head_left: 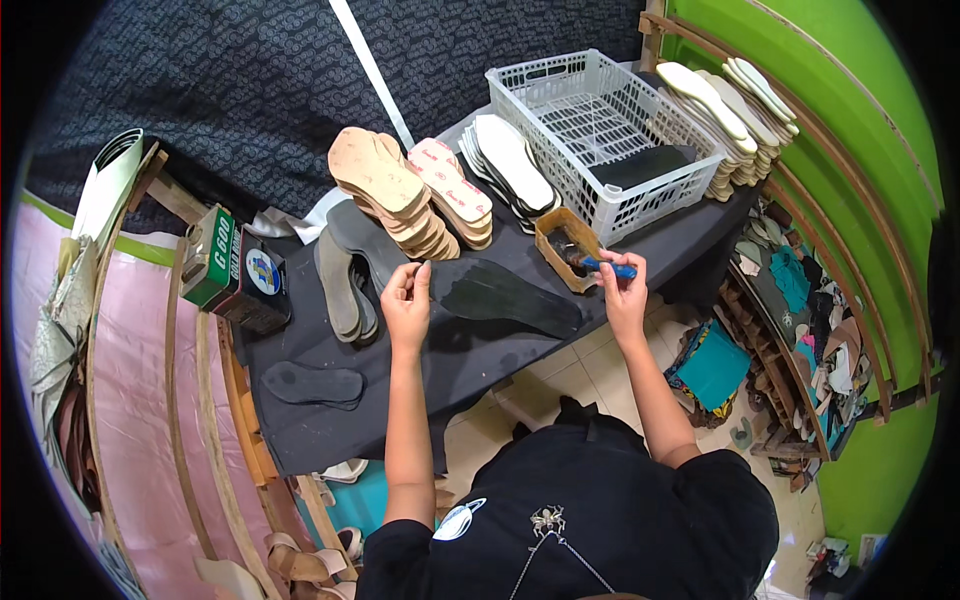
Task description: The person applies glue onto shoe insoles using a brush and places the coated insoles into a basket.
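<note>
My right hand (624,290) is closed around the blue handle of a brush (612,270). The brush's working end points into a small open brown box (553,238) with dark stains inside. My left hand (405,302) is closed, thumb against the curled fingers, at the wide end of a black sheet (510,298). Whether its fingertips grip that sheet's edge is hidden. The sheet lies across the table between my hands, with a darker, shiny patch over much of it. Grey soles (340,285) lie just left of my left hand.
Stacks of tan insoles (385,185), pink-printed insoles (450,190) and white insoles (510,165) stand along the back. A white plastic crate (640,205) is behind the box. At left are a green-and-black tin (235,270) and a dark sole pair (312,384) on the black-covered table (300,440).
</note>
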A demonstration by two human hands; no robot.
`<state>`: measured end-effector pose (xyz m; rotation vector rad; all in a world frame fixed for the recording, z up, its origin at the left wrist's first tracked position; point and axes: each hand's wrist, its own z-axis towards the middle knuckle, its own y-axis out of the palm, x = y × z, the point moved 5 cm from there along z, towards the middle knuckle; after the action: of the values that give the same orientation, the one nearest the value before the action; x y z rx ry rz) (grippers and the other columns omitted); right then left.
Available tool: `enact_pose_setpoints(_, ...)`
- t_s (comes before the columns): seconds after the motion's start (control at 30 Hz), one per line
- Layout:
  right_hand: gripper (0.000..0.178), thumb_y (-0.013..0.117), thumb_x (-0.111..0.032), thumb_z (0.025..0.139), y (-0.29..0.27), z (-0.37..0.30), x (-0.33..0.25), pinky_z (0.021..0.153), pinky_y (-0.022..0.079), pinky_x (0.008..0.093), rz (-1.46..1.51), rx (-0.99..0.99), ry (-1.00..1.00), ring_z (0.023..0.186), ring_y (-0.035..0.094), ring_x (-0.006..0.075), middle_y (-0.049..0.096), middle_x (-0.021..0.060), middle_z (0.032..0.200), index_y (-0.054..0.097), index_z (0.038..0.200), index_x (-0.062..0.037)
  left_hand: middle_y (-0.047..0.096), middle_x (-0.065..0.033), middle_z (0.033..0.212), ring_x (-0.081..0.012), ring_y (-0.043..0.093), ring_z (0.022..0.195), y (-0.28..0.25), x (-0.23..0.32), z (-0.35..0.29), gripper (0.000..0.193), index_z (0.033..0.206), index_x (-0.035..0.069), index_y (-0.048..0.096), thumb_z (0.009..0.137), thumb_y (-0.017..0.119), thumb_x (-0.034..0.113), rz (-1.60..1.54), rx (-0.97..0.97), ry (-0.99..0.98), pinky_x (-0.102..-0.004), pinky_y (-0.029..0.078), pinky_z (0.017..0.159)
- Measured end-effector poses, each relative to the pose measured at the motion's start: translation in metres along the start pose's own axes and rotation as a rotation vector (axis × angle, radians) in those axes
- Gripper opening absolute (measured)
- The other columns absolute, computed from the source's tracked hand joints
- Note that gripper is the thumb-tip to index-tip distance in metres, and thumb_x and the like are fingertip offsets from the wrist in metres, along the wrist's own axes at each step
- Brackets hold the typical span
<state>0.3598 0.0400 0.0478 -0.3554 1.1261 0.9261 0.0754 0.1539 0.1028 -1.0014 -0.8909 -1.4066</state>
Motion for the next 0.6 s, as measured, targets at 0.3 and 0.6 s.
enact_pose_setpoints(0.3,0.029,0.065,-0.013,0.076,-0.016,-0.004,-0.007,0.057,0.041,0.0181,-0.207,-0.028,-0.048,0.071,0.047,0.0047,0.052,0.0083,0.107,0.048,0.097,-0.0015,0.044,0.008,0.06,0.0004,0.035,0.052,0.018,0.018,0.028,0.015,0.08,0.0,0.056,0.084,0.057,0.015,-0.063,-0.157,0.046,-0.0157,0.026,0.046)
enact_pose_setpoints(0.6,0.023,0.058,-0.015,0.078,-0.034,-0.005,-0.069,0.056,0.034,0.0217,-0.465,0.128,-0.205,0.059,0.034,0.0098,0.048,0.0039,0.096,0.051,0.096,-0.0025,0.045,0.0077,0.062,0.0005,0.036,0.055,0.046,0.056,0.063,0.012,0.082,-0.001,0.057,0.084,0.055,0.011,-0.107,-0.446,0.157,-0.0165,0.028,0.048)
